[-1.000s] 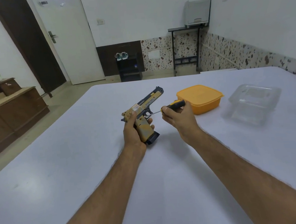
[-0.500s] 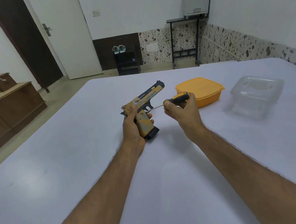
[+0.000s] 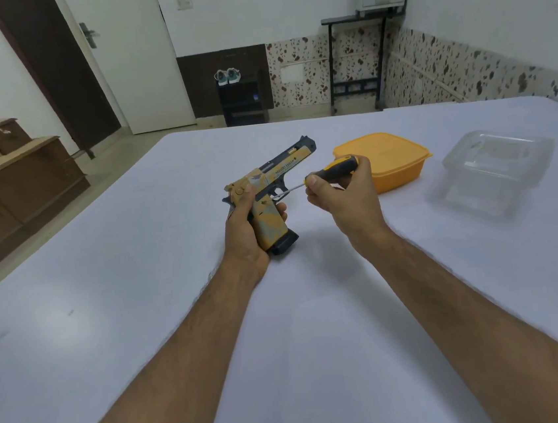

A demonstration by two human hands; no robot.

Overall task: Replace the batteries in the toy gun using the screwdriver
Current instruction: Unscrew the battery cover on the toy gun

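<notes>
1. The left hand [image 3: 245, 225] is wrapped round the grip of the yellow-and-black plastic toy gun [image 3: 270, 191], thumb up near the rear of the slide. The gun is held above the white table [image 3: 141, 294], its barrel pointing up and away.
2. The right hand [image 3: 341, 192] pinches the yellow-and-black handled screwdriver [image 3: 330, 171], thumb and curled fingers closed round the handle. The thin metal shaft slants down to the gun's side just behind the trigger guard.
3. My read: this is the unscrewing step. The tip looks to be at or right beside a screw, though the screw itself is too small to make out.
4. To do it well, I'd seat the tip squarely, keep the shaft in line with the screw, and press in while turning so it doesn't skip and chew the head.
5. The left hand should brace the gun firmly, so the twist goes into the screw, not the toy.
6. A tiny screw could drop and roll; catching it over the table helps.
7. Behind the right hand sit an orange lidded plastic box [image 3: 386, 162] and, further right, a clear plastic clamshell container [image 3: 493, 171].
8. There is dark lettering along the slide, too blurred to read.
</notes>
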